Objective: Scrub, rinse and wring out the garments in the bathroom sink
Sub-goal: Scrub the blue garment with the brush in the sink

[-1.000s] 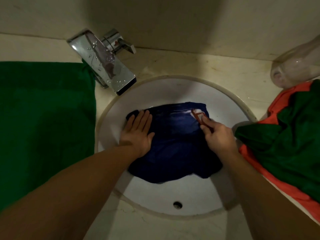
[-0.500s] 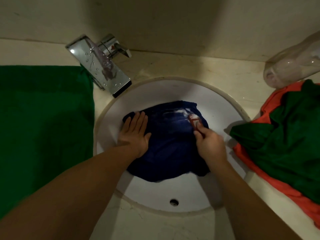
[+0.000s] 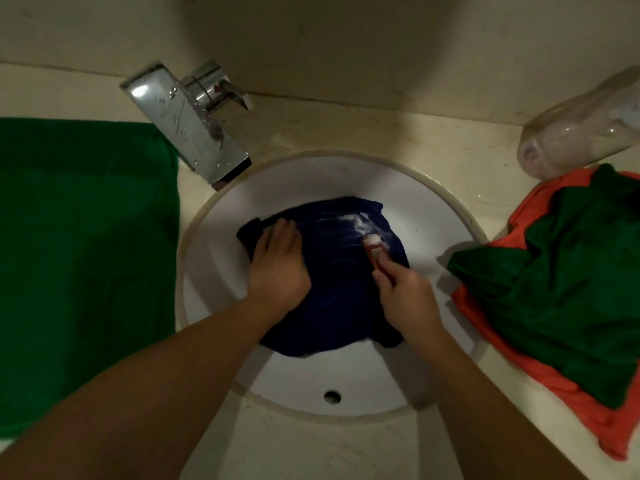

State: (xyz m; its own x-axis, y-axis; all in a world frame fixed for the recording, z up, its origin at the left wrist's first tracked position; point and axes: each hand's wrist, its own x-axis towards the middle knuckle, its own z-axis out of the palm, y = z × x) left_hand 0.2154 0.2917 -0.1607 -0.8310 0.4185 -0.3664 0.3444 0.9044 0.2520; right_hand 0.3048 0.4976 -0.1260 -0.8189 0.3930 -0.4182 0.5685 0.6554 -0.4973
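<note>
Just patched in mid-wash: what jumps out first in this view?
The dark blue garment lies in the white sink, the left hand pressed flat on it while the right hand grips a small red brush at a soapy streak. A green cloth covers the counter left of the basin; a green and orange pile of clothes sits on the right.

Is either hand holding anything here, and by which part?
The right hand grips a red brush by its near end, head on the blue garment. The left hand holds nothing; it presses flat on that garment.
</note>
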